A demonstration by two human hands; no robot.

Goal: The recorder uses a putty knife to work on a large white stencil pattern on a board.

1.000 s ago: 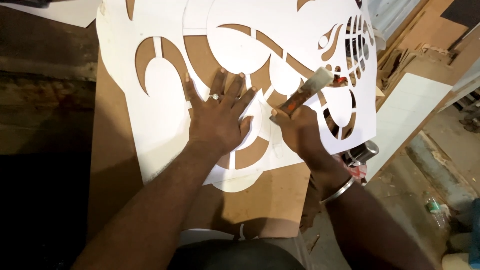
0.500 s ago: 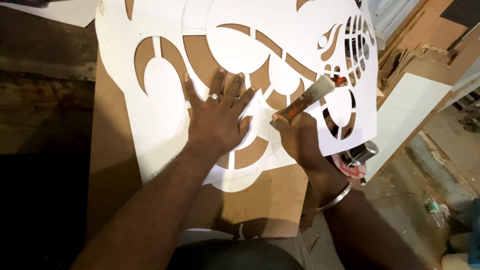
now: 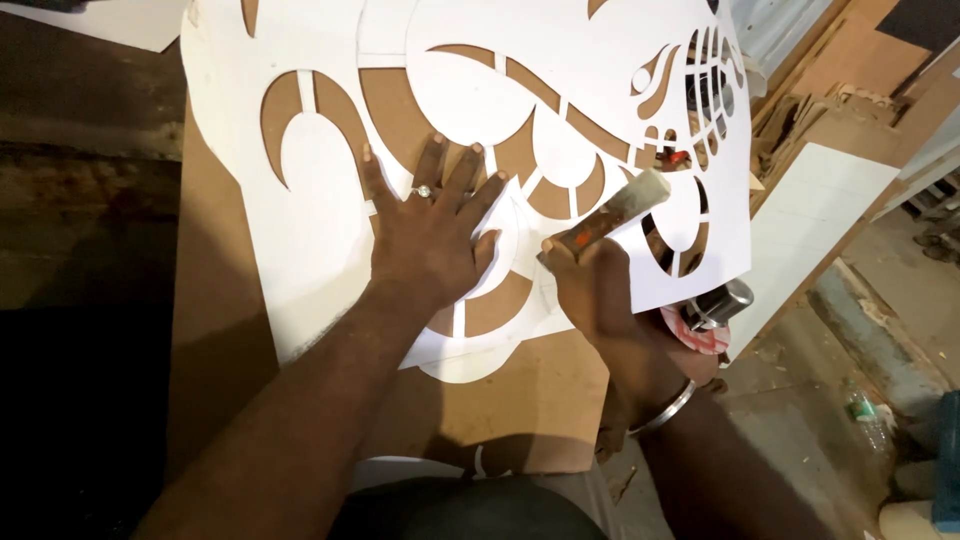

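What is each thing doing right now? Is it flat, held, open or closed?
White cut-out sheet: lying flat on the brown board, full of cut openings.
Brown board: flat under the sheet.
Left hand: fingers spread, pressing the sheet.
Right hand: closed around a tool.
Tool: held, tilted over the sheet.
Bracelet: on the right wrist.

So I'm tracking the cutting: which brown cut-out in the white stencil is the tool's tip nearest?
The curved cut-out just below the left hand, beside the right hand gripping the tool; the other openings lie farther up the white stencil.
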